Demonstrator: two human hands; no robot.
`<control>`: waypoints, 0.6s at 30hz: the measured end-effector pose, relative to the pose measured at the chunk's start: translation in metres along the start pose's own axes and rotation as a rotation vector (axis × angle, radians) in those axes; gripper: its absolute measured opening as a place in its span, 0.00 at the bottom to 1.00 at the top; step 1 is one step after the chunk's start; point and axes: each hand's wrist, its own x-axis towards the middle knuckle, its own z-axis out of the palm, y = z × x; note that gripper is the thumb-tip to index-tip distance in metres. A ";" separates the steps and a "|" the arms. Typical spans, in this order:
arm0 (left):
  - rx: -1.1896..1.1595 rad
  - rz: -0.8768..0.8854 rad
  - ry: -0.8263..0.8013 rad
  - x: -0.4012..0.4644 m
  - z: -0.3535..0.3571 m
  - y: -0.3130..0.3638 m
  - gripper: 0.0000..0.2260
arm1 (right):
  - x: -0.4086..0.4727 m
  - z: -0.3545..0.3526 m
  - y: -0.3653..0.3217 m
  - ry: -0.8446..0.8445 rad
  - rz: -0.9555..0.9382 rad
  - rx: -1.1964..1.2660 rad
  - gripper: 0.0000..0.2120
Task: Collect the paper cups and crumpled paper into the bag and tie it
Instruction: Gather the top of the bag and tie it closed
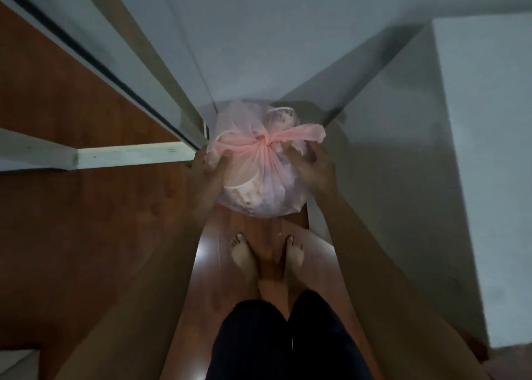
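Observation:
A translucent pink plastic bag (260, 175) sits full and rounded in the corner of the room, its top drawn into a knot (264, 142) with two pink tails sticking out left and right. Pale cup rims and crumpled paper show faintly through the plastic. My left hand (208, 165) grips the left tail of the bag between thumb and fingers. My right hand (315, 168) lies against the right side of the bag below the other tail, fingers spread over the plastic.
The bag rests on a brown wooden floor (86, 221) where two pale walls (374, 163) meet. A door frame with a white sill (129, 155) runs along the left. My bare feet (267, 253) stand just behind the bag.

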 end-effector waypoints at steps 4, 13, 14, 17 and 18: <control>0.061 0.028 -0.038 0.049 0.043 -0.045 0.27 | 0.043 0.030 0.051 0.036 0.016 0.022 0.26; 0.166 0.068 -0.210 0.134 0.141 -0.162 0.46 | 0.131 0.096 0.186 0.028 -0.083 -0.033 0.24; 0.226 0.080 -0.237 0.140 0.147 -0.172 0.47 | 0.139 0.104 0.200 0.012 -0.088 -0.058 0.24; 0.340 0.168 -0.259 0.152 0.163 -0.200 0.48 | 0.155 0.120 0.231 0.003 -0.075 -0.167 0.28; 0.368 0.202 -0.246 0.154 0.166 -0.202 0.46 | 0.162 0.122 0.241 0.010 -0.077 -0.221 0.28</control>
